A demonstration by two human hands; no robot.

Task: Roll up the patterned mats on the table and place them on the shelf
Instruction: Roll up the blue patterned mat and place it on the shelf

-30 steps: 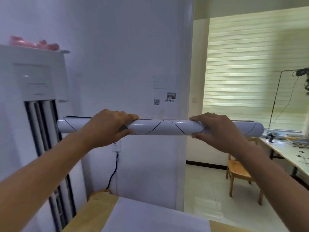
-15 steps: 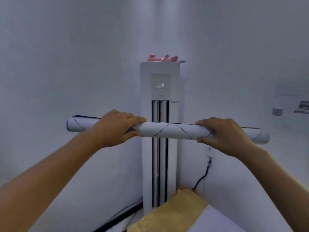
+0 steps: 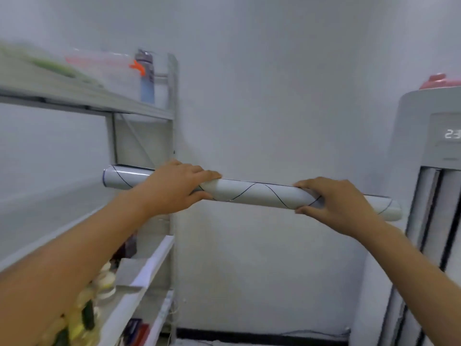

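A rolled-up white mat [image 3: 254, 194] with thin dark curved lines is held level in the air at chest height. My left hand [image 3: 178, 187] grips it near its left third, and my right hand [image 3: 334, 201] grips it near its right third. The roll's left end reaches in front of a white metal shelf unit [image 3: 159, 113] on the left; its right end comes close to the tall white appliance. The mat is not touching any shelf board.
The shelf unit's top board carries a blue-grey bottle [image 3: 146, 76] and a clear box; lower boards [image 3: 149, 268] hold jars and packets. A tall white air conditioner [image 3: 434, 196] stands at the right with a pink item [image 3: 439, 81] on top. A bare white wall lies ahead.
My view has swung left: the air conditioner slid from centre to the right edge and the shelf unit came into sight. Both hands keep the same hold on the rolled mat.
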